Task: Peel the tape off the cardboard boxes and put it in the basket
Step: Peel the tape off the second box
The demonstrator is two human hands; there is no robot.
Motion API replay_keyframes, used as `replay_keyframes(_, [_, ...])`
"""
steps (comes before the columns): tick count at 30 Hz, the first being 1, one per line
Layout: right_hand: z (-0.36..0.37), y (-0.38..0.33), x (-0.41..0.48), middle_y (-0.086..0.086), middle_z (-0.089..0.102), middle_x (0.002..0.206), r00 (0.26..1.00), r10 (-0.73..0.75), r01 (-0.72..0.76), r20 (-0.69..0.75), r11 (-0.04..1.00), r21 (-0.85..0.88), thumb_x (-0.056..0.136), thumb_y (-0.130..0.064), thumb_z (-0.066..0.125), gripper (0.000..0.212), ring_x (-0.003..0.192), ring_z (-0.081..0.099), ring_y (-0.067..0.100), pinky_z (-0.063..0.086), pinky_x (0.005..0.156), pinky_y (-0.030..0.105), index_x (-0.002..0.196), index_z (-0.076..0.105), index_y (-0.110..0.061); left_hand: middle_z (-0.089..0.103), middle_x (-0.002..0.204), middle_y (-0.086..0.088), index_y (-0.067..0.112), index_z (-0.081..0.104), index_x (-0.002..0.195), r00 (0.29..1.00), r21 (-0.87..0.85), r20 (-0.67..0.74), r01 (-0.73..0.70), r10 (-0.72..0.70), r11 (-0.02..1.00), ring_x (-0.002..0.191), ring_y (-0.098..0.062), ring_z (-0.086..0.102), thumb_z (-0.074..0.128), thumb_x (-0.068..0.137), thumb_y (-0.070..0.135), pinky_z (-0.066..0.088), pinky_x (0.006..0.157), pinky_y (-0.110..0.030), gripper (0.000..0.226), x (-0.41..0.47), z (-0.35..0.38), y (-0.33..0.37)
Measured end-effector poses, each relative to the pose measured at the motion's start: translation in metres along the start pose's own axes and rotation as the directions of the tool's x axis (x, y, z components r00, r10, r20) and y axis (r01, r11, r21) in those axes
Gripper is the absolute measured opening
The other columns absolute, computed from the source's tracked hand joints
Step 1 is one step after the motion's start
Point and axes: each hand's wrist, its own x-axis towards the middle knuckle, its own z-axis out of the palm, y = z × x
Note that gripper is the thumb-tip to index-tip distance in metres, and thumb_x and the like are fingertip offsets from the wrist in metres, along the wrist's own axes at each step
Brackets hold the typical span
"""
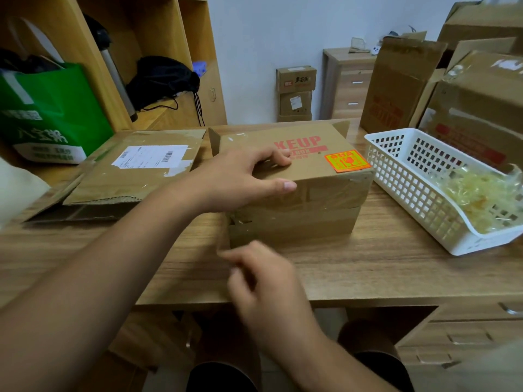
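I read the cardboard box (319,219) at the centre of the wooden desk (382,270), long axis left to right, printed top face up, glossy tape (336,193) across its near face. My left hand (240,179) grips the near top edge, fingers curled on top, thumb on the front. My right hand (268,284) is blurred at the near-left bottom corner; I cannot tell its grip. The white basket (396,176), right of the box, holds crumpled tape strips (478,193). A flattened carton (135,171) lies left; a green bag (51,114) and shelving (158,29) stand far left, against a pale wall (283,29).
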Motion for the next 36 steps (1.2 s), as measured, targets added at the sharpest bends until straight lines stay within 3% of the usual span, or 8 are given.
replay_keyframes(2, [0.007,-0.006,-0.004,-0.02,0.06,0.105,0.998,-0.017,0.018,0.062,1.0,-0.009,0.098,-0.029,0.051,0.029,0.097,0.059,-0.002,0.054,0.081,0.023,0.123,0.064,-0.033,0.055,0.144,0.019,0.032,0.063,0.116,1.0,-0.008,-0.004,0.001,-0.001,1.0,0.134,0.005,0.046,0.078,0.083,0.047,0.034,0.119,-0.032,0.039,0.001,0.002,0.001])
replay_keyframes(7, [-0.014,0.006,0.009,-0.016,0.055,0.089,0.996,0.02,-0.015,-0.086,0.998,0.064,0.092,-0.03,0.064,0.008,0.081,0.057,0.007,0.042,0.065,0.016,0.1,0.066,-0.03,0.057,0.142,0.016,0.026,0.064,0.109,1.0,-0.024,0.016,-0.021,0.021,1.0,0.129,0.01,0.049,0.08,0.082,0.043,0.036,0.113,-0.018,0.036,-0.002,-0.003,-0.001])
replay_keyframes(11, [-0.022,0.007,0.01,-0.016,0.047,0.087,0.99,0.025,-0.018,-0.142,0.999,0.048,0.083,-0.05,0.071,0.025,0.076,0.053,0.009,0.039,0.062,0.012,0.086,0.049,-0.038,0.052,0.145,0.024,0.032,0.067,0.124,0.995,-0.037,0.095,-0.039,0.043,0.999,0.13,0.019,0.041,0.07,0.09,0.044,0.03,0.107,-0.003,0.036,-0.006,-0.016,-0.007])
replay_keyframes(17, [-0.028,0.013,0.02,-0.009,0.045,0.089,0.947,-0.002,0.043,-0.321,0.992,0.121,0.087,-0.011,0.079,0.031,0.075,0.053,0.007,0.04,0.067,0.008,0.077,0.052,-0.022,0.03,0.147,0.044,0.053,0.052,0.14,0.966,-0.006,0.258,-0.028,0.028,1.0,0.128,0.036,0.015,0.063,0.091,0.052,0.01,0.092,0.013,0.05,-0.01,-0.031,-0.01])
replay_keyframes(20, [-0.027,0.015,0.02,-0.006,0.045,0.091,0.941,-0.037,0.092,-0.337,0.984,0.151,0.088,-0.01,0.072,0.025,0.083,0.055,0.013,0.045,0.075,0.017,0.075,0.052,-0.017,0.029,0.154,0.038,0.056,0.049,0.141,0.966,0.064,0.259,-0.038,0.02,0.997,0.136,0.027,0.017,0.058,0.087,0.063,0.01,0.099,0.006,0.055,-0.008,-0.03,-0.006])
replay_keyframes(24, [-0.03,0.017,0.014,-0.002,0.044,0.099,0.921,-0.095,0.157,-0.379,0.978,0.138,0.087,-0.014,0.066,0.019,0.098,0.057,0.019,0.05,0.087,0.028,0.074,0.051,-0.015,0.034,0.157,0.03,0.053,0.049,0.142,0.978,0.221,0.205,-0.092,0.046,0.971,0.14,0.014,0.023,0.047,0.081,0.076,0.017,0.114,-0.021,0.065,-0.004,-0.023,0.001])
replay_keyframes(33, [-0.021,0.013,0.003,0.004,0.067,0.105,0.903,-0.202,0.237,-0.378,0.97,0.047,0.084,0.007,0.068,0.026,0.107,0.065,0.008,0.047,0.089,0.015,0.072,0.05,-0.008,0.046,0.15,0.027,0.05,0.056,0.137,0.997,0.307,0.016,-0.076,0.075,0.949,0.141,0.001,0.035,0.04,0.084,0.079,0.023,0.116,-0.052,0.063,0.002,0.0,0.007])
replay_keyframes(36, [-0.008,0.003,-0.002,-0.001,0.069,0.104,0.935,-0.205,0.238,-0.289,0.968,0.084,0.087,0.004,0.069,0.038,0.101,0.066,0.005,0.049,0.084,0.013,0.083,0.048,-0.027,0.048,0.146,0.027,0.049,0.057,0.136,0.997,0.303,-0.015,-0.062,0.07,0.951,0.139,-0.004,0.036,0.041,0.087,0.079,0.023,0.115,-0.055,0.06,0.002,0.005,0.008])
